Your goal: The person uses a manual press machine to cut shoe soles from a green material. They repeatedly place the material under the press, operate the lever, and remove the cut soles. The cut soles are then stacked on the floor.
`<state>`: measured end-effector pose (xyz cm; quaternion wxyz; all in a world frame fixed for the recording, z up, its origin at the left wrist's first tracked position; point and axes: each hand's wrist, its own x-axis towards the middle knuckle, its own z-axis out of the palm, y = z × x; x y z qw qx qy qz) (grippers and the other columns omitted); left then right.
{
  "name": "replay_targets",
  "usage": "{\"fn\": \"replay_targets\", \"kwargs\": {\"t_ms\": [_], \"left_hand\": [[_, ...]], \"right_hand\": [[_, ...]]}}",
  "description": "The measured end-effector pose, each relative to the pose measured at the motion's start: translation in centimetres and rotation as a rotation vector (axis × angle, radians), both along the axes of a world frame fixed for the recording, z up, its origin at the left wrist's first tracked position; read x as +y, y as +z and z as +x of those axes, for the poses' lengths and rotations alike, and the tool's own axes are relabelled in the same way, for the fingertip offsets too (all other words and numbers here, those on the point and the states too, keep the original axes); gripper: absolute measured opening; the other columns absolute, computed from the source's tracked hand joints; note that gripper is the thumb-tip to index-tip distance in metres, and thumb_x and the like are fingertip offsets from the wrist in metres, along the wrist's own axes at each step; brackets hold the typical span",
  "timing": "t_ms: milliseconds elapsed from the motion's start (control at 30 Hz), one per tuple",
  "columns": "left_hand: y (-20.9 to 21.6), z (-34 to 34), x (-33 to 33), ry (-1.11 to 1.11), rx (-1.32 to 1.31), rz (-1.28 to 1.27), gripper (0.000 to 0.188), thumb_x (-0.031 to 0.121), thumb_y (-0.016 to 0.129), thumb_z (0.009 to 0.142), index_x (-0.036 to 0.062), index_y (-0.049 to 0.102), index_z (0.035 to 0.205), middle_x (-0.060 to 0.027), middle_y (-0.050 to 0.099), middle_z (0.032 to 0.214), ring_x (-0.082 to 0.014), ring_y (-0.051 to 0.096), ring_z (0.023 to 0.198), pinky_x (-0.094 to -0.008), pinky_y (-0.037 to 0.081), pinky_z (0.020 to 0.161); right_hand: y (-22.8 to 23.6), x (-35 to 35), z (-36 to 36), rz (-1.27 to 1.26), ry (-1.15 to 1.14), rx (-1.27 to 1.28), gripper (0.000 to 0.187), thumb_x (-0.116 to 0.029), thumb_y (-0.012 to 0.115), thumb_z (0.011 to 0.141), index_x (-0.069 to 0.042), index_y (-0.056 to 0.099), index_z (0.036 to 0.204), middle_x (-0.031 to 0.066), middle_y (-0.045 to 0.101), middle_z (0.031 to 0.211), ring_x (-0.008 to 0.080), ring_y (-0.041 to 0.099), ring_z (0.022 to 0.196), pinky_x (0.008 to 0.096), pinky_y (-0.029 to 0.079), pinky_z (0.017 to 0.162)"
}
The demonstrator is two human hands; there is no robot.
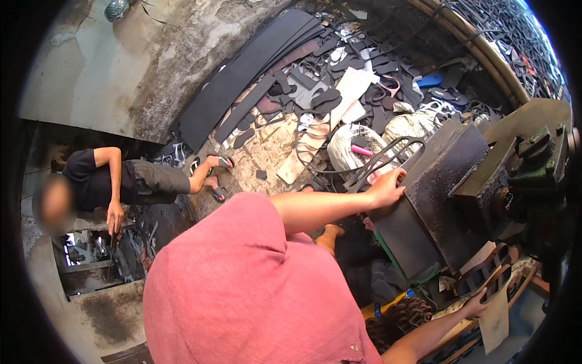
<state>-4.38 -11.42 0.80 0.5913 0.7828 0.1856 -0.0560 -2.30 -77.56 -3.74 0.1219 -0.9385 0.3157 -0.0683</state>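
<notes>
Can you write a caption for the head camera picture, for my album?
Left hand at a dark metal machine, right hand at dark sandal-like pieces, heaped sole-shaped pieces beyond.

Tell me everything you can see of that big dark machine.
The machine looks like heavy, worn metal: flat-sided, boxy dark sections, with a greenish block at upper right. It stands at the picture's right, tilted in this view. The left hand appears to rest against its left edge. Whether it runs is unclear.
</notes>
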Motion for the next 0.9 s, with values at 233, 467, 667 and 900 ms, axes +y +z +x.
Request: {"fn": "replay_targets", "kwargs": {"t_ms": [233,467,667,900], "left_hand": [[1.6,4.8,1.3,-0.187,0.219,0.002,0.05,0.02,0.077,0.094,-0.0004,0.064,0.137,-0.0158,0.072,0.122,-0.0227,0.072,0.102,-0.0379,0.06,0.088],[0.1,5.4,9.8,-0.133,0.402,-0.49,0.035,0.017,0.071,0.101,0.0024,0.063,0.132,-0.0086,0.068,0.121,-0.0203,0.067,0.112,-0.0402,0.059,0.094],[-0.7,6.5,12.7,-0.281,0.401,-0.671,0.029,0.016,0.065,0.104,-0.0001,0.065,0.128,-0.0086,0.074,0.117,-0.019,0.071,0.104,-0.0383,0.059,0.092],[-1.0,7.3,12.0,-0.29,0.37,-0.671,0.034,0.015,0.065,0.103,-0.0065,0.063,0.129,-0.0156,0.071,0.118,-0.0249,0.072,0.101,-0.0376,0.061,0.09]], "right_hand": [[3.0,-0.1,-4.7,0.06,-0.073,-0.062,0.098,-0.052,0.082,0.088,0.007,0.041,0.154,0.0276,0.052,0.151,0.0397,0.052,0.136,0.0457,0.041,0.116],[17.6,38.3,-16.2,0.527,-0.08,-0.473,0.087,-0.044,0.078,0.091,0.004,0.038,0.151,0.0192,0.047,0.147,0.0304,0.047,0.136,0.0441,0.035,0.117],[18.1,61.9,-14.6,0.696,0.217,-0.373,0.046,-0.028,0.087,0.082,-0.003,0.068,0.115,0.0275,0.059,0.137,0.039,0.056,0.129,0.047,0.044,0.109],[7.5,65.7,-7.0,0.165,0.289,-0.356,0.033,-0.025,0.082,0.083,-0.004,0.064,0.102,0.0353,0.056,0.138,0.0483,0.058,0.121,0.0526,0.049,0.103]]}}
